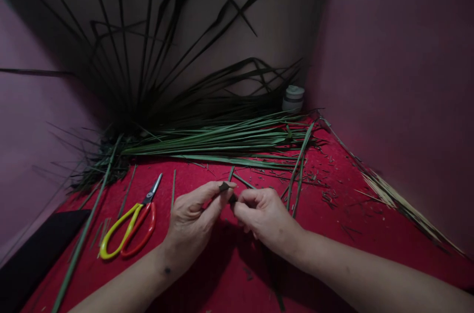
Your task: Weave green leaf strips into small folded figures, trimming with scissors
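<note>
My left hand [200,212] and my right hand [266,216] meet over the red surface, fingertips almost touching. Between them is a dark green leaf strip [224,186], folded or woven at the fingertips, though its exact shape is too dark to make out. The left thumb and fingers pinch one part of it. The right fingers curl closed on another part beside it, partly hiding it. Long leaf ends stick out beyond the hands and below the right one. Scissors [138,226] with one yellow and one red handle lie left of my left hand, blades pointing away.
A pile of long green leaves [222,142] stretches across the back, with dark fronds rising against the wall. Behind it stands a lidded white container [293,99]. Pale thin sticks [403,204] lie along the right wall. A black flat object [44,249] is at left. Leaf scraps are scattered about.
</note>
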{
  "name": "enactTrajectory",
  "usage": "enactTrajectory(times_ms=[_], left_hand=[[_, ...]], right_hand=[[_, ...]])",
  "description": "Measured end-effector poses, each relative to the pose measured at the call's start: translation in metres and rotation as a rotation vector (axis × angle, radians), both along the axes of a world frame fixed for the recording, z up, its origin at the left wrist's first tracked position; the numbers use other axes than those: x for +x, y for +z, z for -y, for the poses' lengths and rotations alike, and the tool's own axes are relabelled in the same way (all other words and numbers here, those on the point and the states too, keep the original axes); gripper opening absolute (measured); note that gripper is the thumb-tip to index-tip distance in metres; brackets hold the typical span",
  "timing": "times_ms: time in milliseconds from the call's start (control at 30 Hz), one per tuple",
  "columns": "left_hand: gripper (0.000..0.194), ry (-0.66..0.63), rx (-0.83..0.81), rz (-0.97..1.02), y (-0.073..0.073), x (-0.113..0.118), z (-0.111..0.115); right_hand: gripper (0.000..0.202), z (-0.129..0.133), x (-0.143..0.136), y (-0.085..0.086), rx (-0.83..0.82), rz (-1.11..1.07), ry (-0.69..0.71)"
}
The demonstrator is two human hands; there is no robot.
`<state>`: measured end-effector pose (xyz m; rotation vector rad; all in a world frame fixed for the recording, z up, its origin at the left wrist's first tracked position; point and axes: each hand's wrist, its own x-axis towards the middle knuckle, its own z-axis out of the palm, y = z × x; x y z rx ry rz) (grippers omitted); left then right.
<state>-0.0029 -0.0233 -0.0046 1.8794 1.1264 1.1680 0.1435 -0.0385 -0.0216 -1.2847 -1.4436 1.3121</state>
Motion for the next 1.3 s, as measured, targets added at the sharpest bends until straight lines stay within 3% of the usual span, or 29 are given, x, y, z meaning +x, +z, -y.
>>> enactTrajectory(times_ms=[167, 267, 400, 500, 667, 867, 1300], left_hand=[[0.019, 0.028, -0.305, 0.088, 0.013, 0.004, -0.007], [0.019, 0.028, -0.357, 0.119, 0.015, 0.004, -0.010], [0.014, 0.034, -0.287, 0.112, 0.010, 0.004, -0.004], [0.010, 0.002, -0.109, 0.057, 0.001, 0.002, 0.001], [0.021, -0.087, 0.165, -0.036, -0.007, -0.002, 0.006], [0.024, -0.094, 0.125, -0.022, -0.003, -0.001, 0.008], [0.036, -0.085, 0.172, -0.016, 0.000, -0.002, 0.010]], right_hand=[[0.021, 0.001, -0.001, 0.002, 0.066, -0.030, 0.010], [0.021, 0.001, 0.000, 0.002, 0.081, -0.030, 0.024], [0.021, -0.001, 0.000, -0.001, -0.019, -0.056, 0.013], [0.021, -0.003, -0.002, -0.003, -0.105, -0.113, 0.009], [0.018, -0.005, -0.004, -0.003, -0.211, -0.308, -0.013], [0.015, -0.006, -0.002, -0.004, -0.246, -0.496, 0.010], [0.032, -0.004, 0.002, 0.001, -0.271, -0.565, 0.070]])
